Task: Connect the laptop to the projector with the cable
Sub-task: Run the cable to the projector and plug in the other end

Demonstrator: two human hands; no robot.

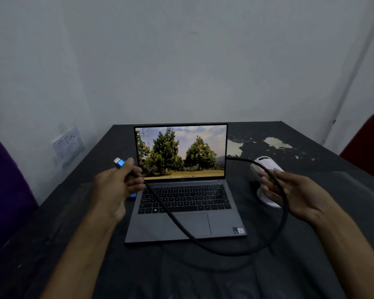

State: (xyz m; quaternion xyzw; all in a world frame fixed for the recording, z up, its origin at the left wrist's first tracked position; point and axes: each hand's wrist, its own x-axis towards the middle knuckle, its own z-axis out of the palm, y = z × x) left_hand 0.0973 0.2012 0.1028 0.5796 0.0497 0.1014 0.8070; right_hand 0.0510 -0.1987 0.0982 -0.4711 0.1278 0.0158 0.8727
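Observation:
A grey laptop (188,203) stands open in the middle of the dark table (58,223), its screen lit with a picture of trees. A small white projector (266,164) sits to its right. My left hand (117,186) grips a black cable (235,252) just behind its blue plug (119,163), held up left of the screen. A second blue object (132,195) shows below that hand. The cable loops over the keyboard and round to my right hand (294,195), whose fingers rest loosely around it in front of the projector. Its far end runs behind the screen.
A white wall stands close behind the table, with a wall socket (68,145) low on the left. A purple seat (2,190) is at the left edge, a red chair (369,145) at the right. Pale patches of worn paint (276,143) mark the tabletop.

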